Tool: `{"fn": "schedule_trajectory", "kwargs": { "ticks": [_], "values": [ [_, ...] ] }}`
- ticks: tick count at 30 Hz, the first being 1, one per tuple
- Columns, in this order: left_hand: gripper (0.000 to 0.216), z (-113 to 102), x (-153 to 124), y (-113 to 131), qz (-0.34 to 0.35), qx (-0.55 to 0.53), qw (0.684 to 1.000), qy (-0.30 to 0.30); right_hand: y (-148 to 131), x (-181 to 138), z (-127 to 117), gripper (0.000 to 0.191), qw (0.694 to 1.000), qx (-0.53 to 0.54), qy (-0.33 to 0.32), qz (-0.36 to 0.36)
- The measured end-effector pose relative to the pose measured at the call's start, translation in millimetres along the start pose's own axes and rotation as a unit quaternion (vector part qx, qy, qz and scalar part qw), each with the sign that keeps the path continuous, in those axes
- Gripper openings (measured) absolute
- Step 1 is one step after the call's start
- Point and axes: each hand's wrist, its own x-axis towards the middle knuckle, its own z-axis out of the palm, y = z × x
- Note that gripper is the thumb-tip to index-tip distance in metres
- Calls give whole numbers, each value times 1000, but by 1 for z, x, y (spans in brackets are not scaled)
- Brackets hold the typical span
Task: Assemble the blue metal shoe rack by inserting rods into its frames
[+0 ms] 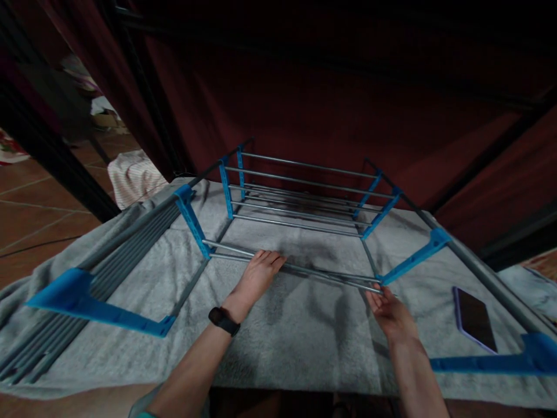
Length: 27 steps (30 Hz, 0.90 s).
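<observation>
1. Right now the near pair of rods (322, 274) lies just in front of you, held low over the grey towel (296, 331) between the blue brackets of the drying rack (304, 184).
2. Your left hand (256, 274) is released and flat, palm down, fingers resting across the rods near their left end. Your right hand (389, 310) closes its fingertips on the rods' right end, beside a blue bracket (409, 258).
3. Expect the rods to feel stiff, light and smooth. Thin metal like this probably slips under a flat palm, so wrap your fingers round it.
4. Take hold near the ends, close to the brackets, where the rods likely flex least. The plastic joints look like the weak spot, so avoid twisting there.
5. The rods' long axis runs left to right across your view, dipping slightly toward the right. The rack itself stretches away from you.
6. Mind the phone (474, 319) lying on the towel, well to the right of your right hand.
</observation>
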Motion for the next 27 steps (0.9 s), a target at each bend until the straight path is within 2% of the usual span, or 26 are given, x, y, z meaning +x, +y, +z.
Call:
{"fn": "schedule_trajectory", "kwargs": {
  "ticks": [4,10,15,19,21,23,27],
  "values": [
    [32,0,0,4,7,-11,1000,4,0,-4,3,19,1000,23,8,-12],
    [24,0,7,1,6,-6,998,58,0,-11,11,11,998,61,1,-15],
    [23,-9,13,6,7,-1,991,137,-1,-13,9,11,993,89,49,-56],
    [23,-23,17,16,-41,28,972,228,3,-17,11,10,996,80,26,-24],
    [33,-32,20,21,-86,42,957,275,8,-19,14,10,997,73,11,2],
    [53,-44,23,24,-127,35,940,316,14,-21,17,11,997,74,-1,13],
    [89,-69,27,24,-178,-87,910,365,28,-25,24,13,995,92,-26,31]
  ]
}}
